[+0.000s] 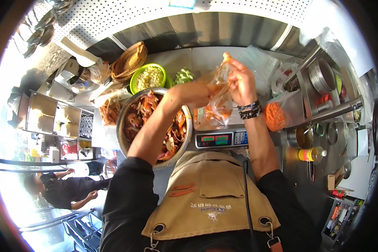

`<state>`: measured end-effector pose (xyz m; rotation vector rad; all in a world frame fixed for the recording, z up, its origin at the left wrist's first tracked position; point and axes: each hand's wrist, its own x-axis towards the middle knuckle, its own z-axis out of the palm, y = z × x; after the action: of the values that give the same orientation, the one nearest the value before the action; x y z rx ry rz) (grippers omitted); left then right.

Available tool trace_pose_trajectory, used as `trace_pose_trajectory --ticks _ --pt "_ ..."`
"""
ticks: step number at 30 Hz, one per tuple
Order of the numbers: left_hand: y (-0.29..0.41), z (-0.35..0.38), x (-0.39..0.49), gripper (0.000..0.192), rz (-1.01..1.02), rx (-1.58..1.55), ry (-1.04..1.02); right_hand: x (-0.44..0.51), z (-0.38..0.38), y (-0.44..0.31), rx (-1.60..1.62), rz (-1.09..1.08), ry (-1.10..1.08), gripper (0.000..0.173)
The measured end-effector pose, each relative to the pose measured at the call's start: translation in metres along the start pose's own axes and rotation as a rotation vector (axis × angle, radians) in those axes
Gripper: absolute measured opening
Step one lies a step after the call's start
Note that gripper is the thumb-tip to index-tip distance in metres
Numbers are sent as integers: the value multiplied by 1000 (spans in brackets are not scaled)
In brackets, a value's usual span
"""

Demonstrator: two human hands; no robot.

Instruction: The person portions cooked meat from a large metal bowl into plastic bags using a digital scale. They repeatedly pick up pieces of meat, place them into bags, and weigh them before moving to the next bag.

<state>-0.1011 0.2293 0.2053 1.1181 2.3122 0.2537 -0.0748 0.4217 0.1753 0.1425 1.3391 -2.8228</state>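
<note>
Both of my hands are at a clear plastic bag (222,105) with orange-sauced food inside, over the metal pan of a digital scale (214,139). My right hand (242,82), wearing dark beaded bracelets at the wrist, pinches the bag's gathered upper part. Curled against the bag's left side is my left hand (192,94); its fingertips are mostly hidden. My left forearm crosses above a large steel bowl (120,132) of sauced meat pieces (173,143) with sliced onion.
Behind the bowl stand a green basket (163,71) of chopped pale vegetables and a wicker basket (129,61). A clear container of shredded carrot (274,116) sits right of the scale, and an oil bottle (310,154) lies farther right. Another person (63,190) is at far left.
</note>
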Motion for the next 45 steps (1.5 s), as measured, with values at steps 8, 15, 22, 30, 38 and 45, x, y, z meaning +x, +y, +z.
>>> trace_pose_trajectory --ticks 8,15,22,30,38,45 --pt "31 -23 55 36 -63 105 -67 -7 -44 -8 -173 -76 274 60" --pt "23 -18 52 51 -167 -91 -5 -3 -60 -16 -738 -175 154 57" --pt "6 6 33 29 111 127 287 7 -62 -19 -1338 -130 -9 33" --pt "19 -7 29 14 159 99 518 20 -54 -37 -1300 -227 -31 48" --pt "26 7 32 12 250 30 646 -2 -60 -45 -1207 -191 20 51" --pt "41 9 18 20 121 47 356 -17 -45 -45 -1576 -367 -20 49"
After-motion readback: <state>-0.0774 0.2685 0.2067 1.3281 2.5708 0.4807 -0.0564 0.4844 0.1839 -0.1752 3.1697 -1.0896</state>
